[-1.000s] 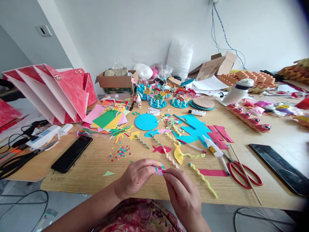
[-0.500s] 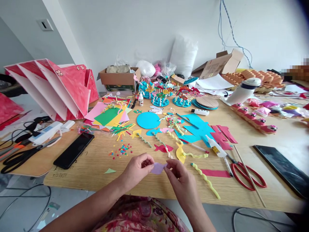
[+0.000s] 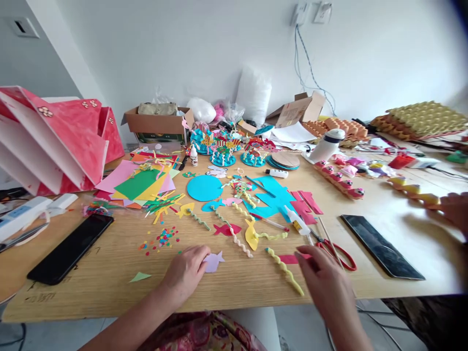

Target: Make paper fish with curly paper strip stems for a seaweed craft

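A small purple paper fish (image 3: 214, 263) is pinched at its front end in my left hand (image 3: 186, 270), low over the table's near side. Its tail points to the right. My right hand (image 3: 325, 280) hovers over the right end of a red paper strip (image 3: 288, 259), fingers bent and a little apart, with nothing visibly held. Close beside it are the red-handled scissors (image 3: 345, 257) and a thin wooden stick (image 3: 331, 241), both partly hidden by the hand. A yellow twisted strand (image 3: 285, 272) lies between my hands.
Farther in lie a red paper fish (image 3: 227, 229), a yellow fish (image 3: 251, 236), a glue bottle (image 3: 297, 222) and a blue disc (image 3: 204, 188). Confetti dots (image 3: 166, 237) are at left. Black phones (image 3: 71, 248) flank the area. Another person's hand (image 3: 455, 209) is at far right.
My right hand has let go of the purple fish and moved right, toward the scissors. My left hand still holds the fish. The view has turned right, bringing in another person's hand.
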